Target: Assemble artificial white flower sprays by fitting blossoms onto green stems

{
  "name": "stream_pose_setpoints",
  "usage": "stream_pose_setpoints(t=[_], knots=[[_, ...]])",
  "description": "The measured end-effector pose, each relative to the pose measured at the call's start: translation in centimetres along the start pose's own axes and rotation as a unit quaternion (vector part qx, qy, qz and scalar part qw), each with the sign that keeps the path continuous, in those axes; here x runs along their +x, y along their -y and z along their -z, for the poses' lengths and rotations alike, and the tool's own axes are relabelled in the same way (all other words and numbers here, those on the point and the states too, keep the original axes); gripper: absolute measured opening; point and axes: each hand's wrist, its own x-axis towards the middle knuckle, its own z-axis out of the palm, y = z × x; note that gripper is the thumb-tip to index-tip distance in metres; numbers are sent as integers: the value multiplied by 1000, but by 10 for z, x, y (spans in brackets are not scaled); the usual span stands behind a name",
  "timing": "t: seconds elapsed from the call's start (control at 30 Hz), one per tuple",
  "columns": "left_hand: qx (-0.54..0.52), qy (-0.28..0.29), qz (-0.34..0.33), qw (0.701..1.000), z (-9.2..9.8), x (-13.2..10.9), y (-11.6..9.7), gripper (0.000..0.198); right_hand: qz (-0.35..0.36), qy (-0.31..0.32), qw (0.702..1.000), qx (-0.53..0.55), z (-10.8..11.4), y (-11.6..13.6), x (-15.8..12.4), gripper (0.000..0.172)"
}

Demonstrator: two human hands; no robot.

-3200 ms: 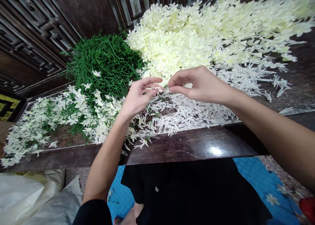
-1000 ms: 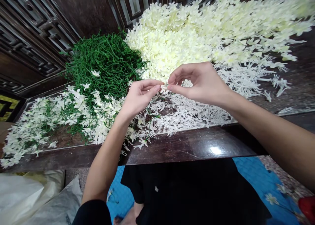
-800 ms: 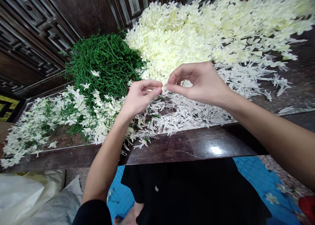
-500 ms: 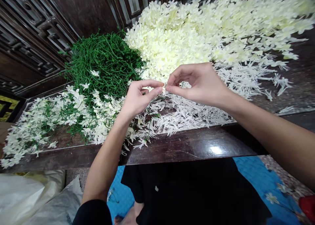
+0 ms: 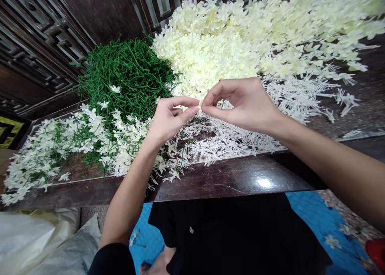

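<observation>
My left hand [image 5: 171, 118] and my right hand [image 5: 240, 102] meet fingertip to fingertip above the dark wooden bench. Both are pinched on a tiny whitish piece [image 5: 200, 108], too small to make out clearly. Behind them lies a big heap of cream flower petals [image 5: 213, 54]. Below and right of the fingers spread thin white stamen pieces [image 5: 234, 136]. A mound of green stems [image 5: 126, 74] is behind my left hand, and assembled white flowers on green stems [image 5: 93, 134] lie to its left.
The bench's glossy front edge [image 5: 228, 178] runs below my wrists. A carved wooden back [image 5: 57, 30] rises behind the piles. Pale sacks [image 5: 66, 243] stand at the lower left, and a blue mat [image 5: 325, 223] is on the floor.
My right fingertips have shifted slightly left, closing the small gap to my left fingertips. The piles look the same.
</observation>
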Motion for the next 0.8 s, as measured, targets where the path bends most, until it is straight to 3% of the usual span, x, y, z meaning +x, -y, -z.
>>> stream_pose_setpoints(t=[0.2,0.37,0.8], knots=[[-4,-38,13,999,0,1,2,14,14,-14,1000,5,0,-4,1,14],[-11,-29,2,1000,2,2,5,13,24,-32,999,-1,-1,-5,0,7],[-13,-11,6,1000,1,0,-2,10,-8,-33,999,-15,1,4,-1,12]])
